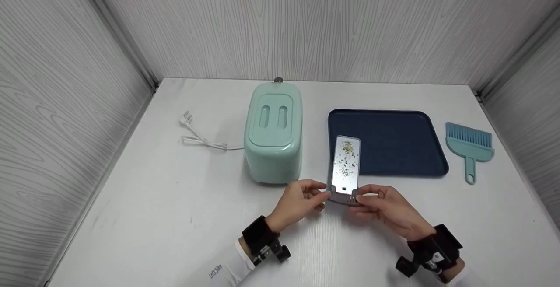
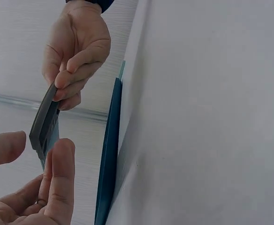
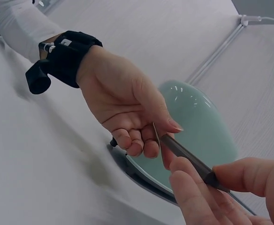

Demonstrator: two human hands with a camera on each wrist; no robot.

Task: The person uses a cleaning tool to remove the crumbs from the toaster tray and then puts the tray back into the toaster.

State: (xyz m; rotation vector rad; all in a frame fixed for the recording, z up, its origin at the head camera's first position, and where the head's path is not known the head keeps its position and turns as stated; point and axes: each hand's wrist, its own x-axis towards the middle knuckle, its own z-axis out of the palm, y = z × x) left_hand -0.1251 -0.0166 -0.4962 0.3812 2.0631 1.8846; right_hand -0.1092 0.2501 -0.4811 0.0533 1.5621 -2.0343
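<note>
A toaster crumb tray point(image 1: 339, 169), a shiny metal plate with a grey slotted end, carries scattered crumbs point(image 1: 347, 148). My right hand point(image 1: 389, 208) pinches the right corner of its grey end between thumb and fingers. Around the left corner is my left hand point(image 1: 302, 201), thumb and fingers apart; in the left wrist view a gap shows between its thumb point(image 2: 10, 146) and the tray's edge. Seen from the head, the tray overlaps the left side of a dark blue serving tray point(image 1: 398, 145). The mint-green toaster point(image 1: 273, 138) stands left of it, lid on top.
At the far right lies a small mint-green brush point(image 1: 470, 147), bristles pointing to the back. A white power cord point(image 1: 210, 143) with its plug runs left from the toaster. Wood-grain panels point(image 1: 306, 29) wall in the white table point(image 1: 175, 217) at the back and sides.
</note>
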